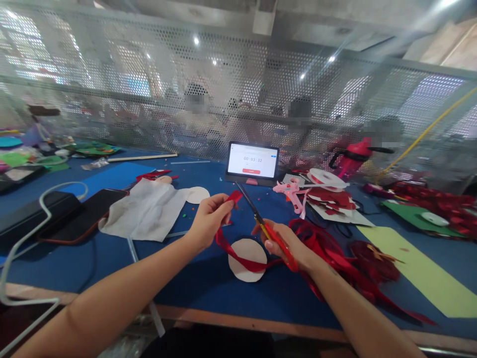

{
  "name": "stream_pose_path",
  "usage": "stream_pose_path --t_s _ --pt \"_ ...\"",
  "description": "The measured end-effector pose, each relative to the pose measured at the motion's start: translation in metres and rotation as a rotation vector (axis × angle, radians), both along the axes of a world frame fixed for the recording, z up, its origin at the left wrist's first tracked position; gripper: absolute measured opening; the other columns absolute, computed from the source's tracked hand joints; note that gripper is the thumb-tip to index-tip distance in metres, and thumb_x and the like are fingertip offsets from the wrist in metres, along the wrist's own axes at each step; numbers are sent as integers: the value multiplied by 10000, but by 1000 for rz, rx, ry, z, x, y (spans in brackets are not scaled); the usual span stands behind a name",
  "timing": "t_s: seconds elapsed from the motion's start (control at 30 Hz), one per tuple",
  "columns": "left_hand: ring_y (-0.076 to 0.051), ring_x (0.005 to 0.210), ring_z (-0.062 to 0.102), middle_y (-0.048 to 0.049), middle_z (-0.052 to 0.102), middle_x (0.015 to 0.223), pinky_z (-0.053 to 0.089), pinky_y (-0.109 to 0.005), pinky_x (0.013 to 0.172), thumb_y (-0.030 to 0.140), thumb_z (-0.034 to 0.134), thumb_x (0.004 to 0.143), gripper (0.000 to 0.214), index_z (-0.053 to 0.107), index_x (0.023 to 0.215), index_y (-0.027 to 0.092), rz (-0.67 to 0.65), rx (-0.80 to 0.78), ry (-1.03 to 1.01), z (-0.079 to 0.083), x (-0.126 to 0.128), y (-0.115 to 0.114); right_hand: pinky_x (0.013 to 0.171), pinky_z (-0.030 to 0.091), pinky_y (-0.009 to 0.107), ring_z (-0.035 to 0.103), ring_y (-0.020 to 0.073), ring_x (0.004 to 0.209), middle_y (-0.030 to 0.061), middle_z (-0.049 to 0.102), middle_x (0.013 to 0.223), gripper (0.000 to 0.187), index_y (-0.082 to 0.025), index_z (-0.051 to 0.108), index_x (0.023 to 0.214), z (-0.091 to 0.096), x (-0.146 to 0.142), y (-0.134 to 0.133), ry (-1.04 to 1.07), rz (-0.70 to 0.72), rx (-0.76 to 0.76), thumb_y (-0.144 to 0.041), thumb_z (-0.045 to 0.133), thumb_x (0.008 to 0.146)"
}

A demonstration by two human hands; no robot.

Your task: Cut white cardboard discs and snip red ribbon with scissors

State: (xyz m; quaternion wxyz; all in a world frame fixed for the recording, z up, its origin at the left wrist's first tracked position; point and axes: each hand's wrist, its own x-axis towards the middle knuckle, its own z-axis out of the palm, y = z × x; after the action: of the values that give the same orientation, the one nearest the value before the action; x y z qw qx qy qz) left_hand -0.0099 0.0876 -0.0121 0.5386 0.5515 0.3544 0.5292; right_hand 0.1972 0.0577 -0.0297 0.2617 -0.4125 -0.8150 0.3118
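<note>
My left hand pinches the end of a red ribbon and lifts it above the blue table. My right hand grips red-handled scissors, whose blades point up toward the ribbon's held end. The ribbon trails down and across a white paper circle lying on the table between my hands. A heap of red ribbon and red scraps lies just right of my right hand.
A tablet showing a timer stands at the back centre. White cloth, a dark phone and a white cable lie left. Red cut-outs and a tape roll, a pink bottle, and green and yellow sheets sit right. People sit behind a perforated screen.
</note>
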Motion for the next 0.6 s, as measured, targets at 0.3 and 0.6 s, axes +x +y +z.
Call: stream_pose_path --t_s 0.3,0.6 --pt "-28 375 325 73 413 408 245 -152 394 280 587 730 180 541 611 153 29 12 -28 4 0 -1 555 345 248 507 159 613 36 569 732 630 -170 528 979 0 -2 0 -209 12 114 -725 315 771" --pt "-28 371 328 64 427 402 238 -152 381 266 572 747 185 558 602 153 -23 31 52 0 -4 4 526 339 232 510 138 544 17 569 625 699 -176 547 881 -7 -1 3 -192 33 113 -759 175 775"
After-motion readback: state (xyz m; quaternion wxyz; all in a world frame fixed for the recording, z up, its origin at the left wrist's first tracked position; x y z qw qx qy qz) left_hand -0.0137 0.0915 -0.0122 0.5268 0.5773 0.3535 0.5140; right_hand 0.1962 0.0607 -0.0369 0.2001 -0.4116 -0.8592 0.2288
